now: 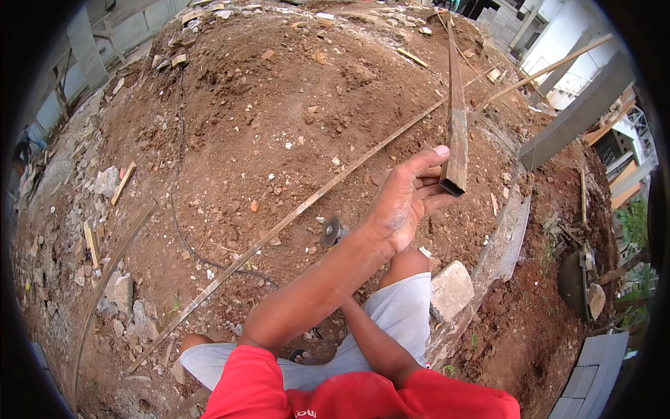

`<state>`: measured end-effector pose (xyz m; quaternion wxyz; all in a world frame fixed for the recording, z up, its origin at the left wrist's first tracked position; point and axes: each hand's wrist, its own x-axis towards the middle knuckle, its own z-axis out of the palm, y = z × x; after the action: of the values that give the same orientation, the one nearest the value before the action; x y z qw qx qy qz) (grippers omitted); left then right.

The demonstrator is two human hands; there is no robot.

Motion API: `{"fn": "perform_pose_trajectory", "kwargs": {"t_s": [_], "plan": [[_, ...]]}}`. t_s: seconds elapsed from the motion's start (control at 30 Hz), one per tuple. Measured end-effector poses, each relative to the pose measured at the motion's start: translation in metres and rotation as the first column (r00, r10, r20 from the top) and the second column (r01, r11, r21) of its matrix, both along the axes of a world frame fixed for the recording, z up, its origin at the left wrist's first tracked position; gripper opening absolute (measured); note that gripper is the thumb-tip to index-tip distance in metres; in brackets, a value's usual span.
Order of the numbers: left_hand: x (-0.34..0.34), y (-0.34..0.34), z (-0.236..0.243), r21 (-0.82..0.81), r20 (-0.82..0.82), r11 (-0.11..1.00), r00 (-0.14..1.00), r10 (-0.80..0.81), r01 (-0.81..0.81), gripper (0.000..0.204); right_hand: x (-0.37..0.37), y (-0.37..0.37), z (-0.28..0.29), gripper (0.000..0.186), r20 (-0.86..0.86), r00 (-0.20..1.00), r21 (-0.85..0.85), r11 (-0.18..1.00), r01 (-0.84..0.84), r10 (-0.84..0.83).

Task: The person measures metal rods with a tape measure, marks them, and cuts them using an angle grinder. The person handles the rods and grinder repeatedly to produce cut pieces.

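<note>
My left hand [408, 192] reaches across to the right, its thumb on top and its fingers curled under a rusty square metal tube [457, 140]. The tube's hollow open end faces me, and its length runs away toward the far right. My right forearm [377, 346] passes beneath my left forearm, which hides the right hand and its fingers. Just past the left forearm an angle grinder [332, 231] shows its round disc; the rest of it is mostly covered. A dark cable [183, 234] runs over the soil on the left and passes toward my forearm.
A long thin metal bar [307, 202] lies diagonally across the brown soil. A curved strip [105, 279] lies at the left. By my right knee rests a pale stone block [451, 290], beside a concrete edge [481, 286]. A grey post [579, 112] slants at the right.
</note>
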<state>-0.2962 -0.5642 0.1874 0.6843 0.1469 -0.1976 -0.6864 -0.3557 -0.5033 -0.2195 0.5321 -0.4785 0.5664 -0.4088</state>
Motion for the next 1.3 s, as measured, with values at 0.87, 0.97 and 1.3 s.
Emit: {"fn": "perform_pose_trajectory", "kwargs": {"t_s": [0.87,0.97,1.3], "plan": [[-0.014,-0.021,0.067,-0.253,-0.178,0.964,0.983,0.039,-0.084,0.043,-0.006,0.0,0.004,0.044,-0.097,0.984,0.048,0.989,-0.143,0.147],[-0.015,-0.023,0.068,-0.277,-0.175,0.959,0.985,0.011,-0.06,0.038,-0.007,0.001,0.002,0.042,-0.091,0.991,-0.039,0.994,-0.1,0.096],[-0.022,-0.021,0.07,-0.293,-0.227,0.954,0.974,-0.004,-0.065,0.039,-0.007,0.02,0.015,0.041,-0.084,0.994,0.019,0.997,-0.071,0.073]]}}
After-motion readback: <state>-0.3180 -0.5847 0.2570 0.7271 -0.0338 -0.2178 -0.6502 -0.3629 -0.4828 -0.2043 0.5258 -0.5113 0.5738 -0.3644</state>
